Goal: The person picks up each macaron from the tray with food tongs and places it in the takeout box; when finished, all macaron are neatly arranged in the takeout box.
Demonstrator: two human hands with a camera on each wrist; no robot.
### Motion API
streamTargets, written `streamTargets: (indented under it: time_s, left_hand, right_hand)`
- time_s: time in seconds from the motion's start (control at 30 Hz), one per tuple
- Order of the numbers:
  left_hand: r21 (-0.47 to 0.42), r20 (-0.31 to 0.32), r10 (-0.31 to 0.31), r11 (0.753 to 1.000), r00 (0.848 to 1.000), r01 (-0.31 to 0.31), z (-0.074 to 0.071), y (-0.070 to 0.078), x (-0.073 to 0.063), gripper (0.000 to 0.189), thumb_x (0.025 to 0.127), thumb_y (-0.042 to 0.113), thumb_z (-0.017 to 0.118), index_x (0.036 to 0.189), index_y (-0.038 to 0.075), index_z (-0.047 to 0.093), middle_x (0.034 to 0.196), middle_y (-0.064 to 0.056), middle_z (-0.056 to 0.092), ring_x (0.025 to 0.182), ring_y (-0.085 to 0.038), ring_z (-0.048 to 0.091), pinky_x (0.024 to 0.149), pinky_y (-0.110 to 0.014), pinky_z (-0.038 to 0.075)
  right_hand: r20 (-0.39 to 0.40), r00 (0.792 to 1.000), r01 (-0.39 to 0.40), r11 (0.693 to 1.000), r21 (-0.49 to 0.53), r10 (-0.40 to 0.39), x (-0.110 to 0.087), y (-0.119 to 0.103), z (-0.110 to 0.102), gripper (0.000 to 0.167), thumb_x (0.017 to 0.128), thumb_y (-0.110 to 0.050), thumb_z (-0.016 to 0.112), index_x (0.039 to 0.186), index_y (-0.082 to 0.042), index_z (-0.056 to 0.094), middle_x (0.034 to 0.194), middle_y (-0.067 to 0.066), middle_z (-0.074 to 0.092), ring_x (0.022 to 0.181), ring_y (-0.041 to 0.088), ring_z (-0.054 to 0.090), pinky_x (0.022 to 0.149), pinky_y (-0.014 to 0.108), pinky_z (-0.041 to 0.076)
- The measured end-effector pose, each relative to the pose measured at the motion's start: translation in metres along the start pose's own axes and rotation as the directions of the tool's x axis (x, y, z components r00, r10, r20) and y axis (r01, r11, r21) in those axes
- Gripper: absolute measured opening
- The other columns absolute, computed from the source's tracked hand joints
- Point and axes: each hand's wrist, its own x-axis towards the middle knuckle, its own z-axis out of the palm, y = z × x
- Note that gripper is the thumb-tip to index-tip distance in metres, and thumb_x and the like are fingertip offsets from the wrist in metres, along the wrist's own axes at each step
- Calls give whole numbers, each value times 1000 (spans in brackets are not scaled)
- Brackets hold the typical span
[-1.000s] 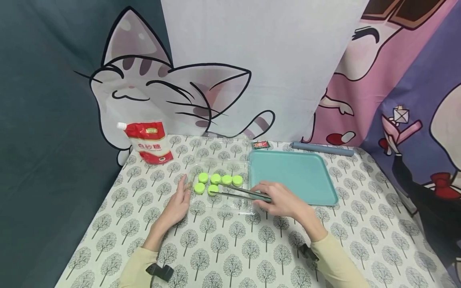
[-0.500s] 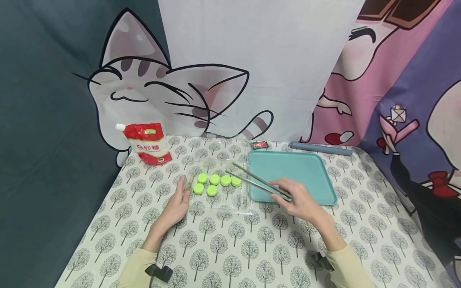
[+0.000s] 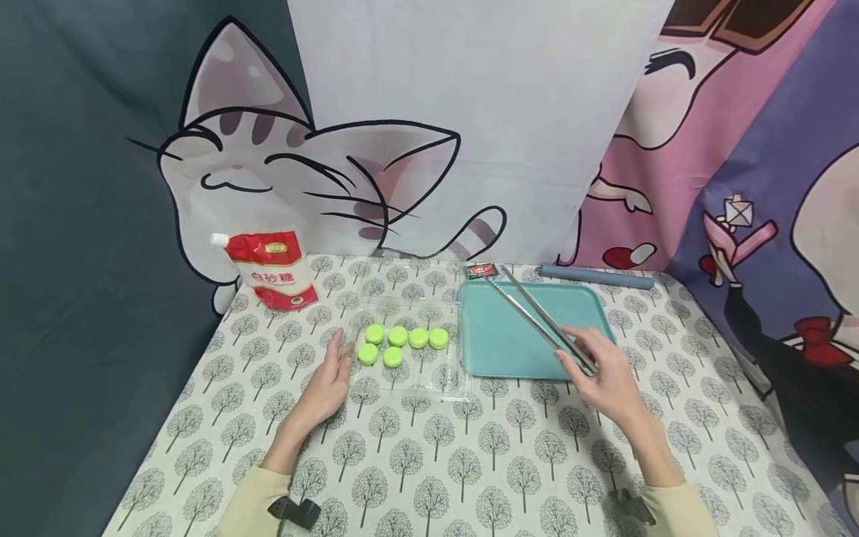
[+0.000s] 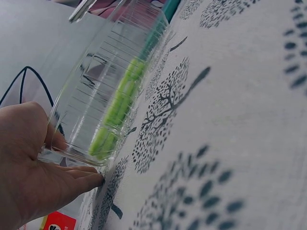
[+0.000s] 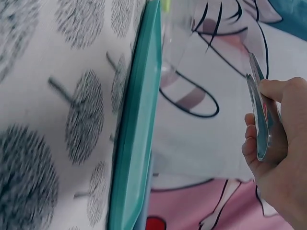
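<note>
My left hand [image 3: 329,382] grips the left edge of an open clear plastic box [image 3: 439,379], thumb at the rim and fingers along the outside in the left wrist view. Several green macarons [image 3: 398,336] lie in the box, most in the back row. To the right, my right hand [image 3: 607,380] holds metal tongs [image 5: 261,127] above the teal tray [image 3: 483,358]. The tongs' tips are apart, with nothing between them, and point toward the back of the table. No macarons show on the visible part of the tray.
A red and white sugar pouch [image 3: 271,270] stands at the back left. Behind the tray lie a small dark-green and red packet [image 3: 481,271] and a grey-blue roll [image 3: 597,277]. The box's clear lid [image 3: 412,280] leans open behind it.
My right hand has lifted the tongs away from the macarons and swung them right, over the tray. The left hand stays at the box, and the macarons keep their places.
</note>
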Motion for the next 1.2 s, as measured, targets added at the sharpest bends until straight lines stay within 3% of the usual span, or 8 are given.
streamTargets:
  time_s: [0.33,0.53,0.8,0.9,1.0,1.1,1.2]
  left_hand:
    - [-1,2,4,1000,1000,-4,0,0,0,64,110,14,33,163,7,-1,162,-27,30,150,-44,30,126,-57,18]
    - [-1,1,2,1000,1000,-2,1,0,0,64,110,15,33,163,8,-1,162,-27,29,150,-44,30,127,-56,17]
    - [-3,1,-1,1000,1000,1,1,-1,-1,64,110,15,33,163,8,-1,162,-26,29,150,-43,30,127,-56,17]
    - [-5,1,2,1000,1000,-2,0,-2,-1,64,110,15,33,163,8,-1,162,-27,29,150,-44,30,127,-56,17]
    - [-7,2,5,1000,1000,-5,0,-2,0,63,110,15,33,163,7,-1,162,-27,30,149,-44,30,126,-56,18]
    - [-7,4,7,1000,1000,-7,0,-1,0,63,110,14,33,163,7,-1,162,-28,30,149,-45,31,126,-56,19]
    - [-9,4,6,1000,1000,-6,0,-1,0,64,110,14,33,163,7,-1,162,-28,29,149,-45,30,126,-56,19]
  right_hand:
    - [-98,985,-157,972,-174,141,-27,21,-32,45,77,4,79,122,1,69,78,2,57,64,4,42,57,15,36]
    - [-140,960,-268,939,-214,242,-42,26,-48,44,79,1,78,122,-1,69,75,1,56,60,1,40,54,16,33]
    - [-222,926,-360,888,-286,305,-59,37,-63,41,81,-3,77,120,6,67,74,11,59,62,-5,38,55,14,31]
    - [-248,898,-427,852,-301,362,-64,40,-67,41,83,-5,75,121,7,65,75,15,60,62,-6,37,56,15,31]
    - [-256,847,-528,790,-312,465,-69,44,-70,41,88,-10,72,125,7,64,79,17,61,62,-3,37,60,19,32]
    - [-234,790,-613,717,-333,567,-73,49,-74,44,93,-16,68,130,6,60,84,20,61,66,8,43,66,27,33]
    - [-195,758,-646,677,-353,622,-78,54,-78,46,96,-19,63,132,10,56,88,25,61,72,26,50,69,35,36]
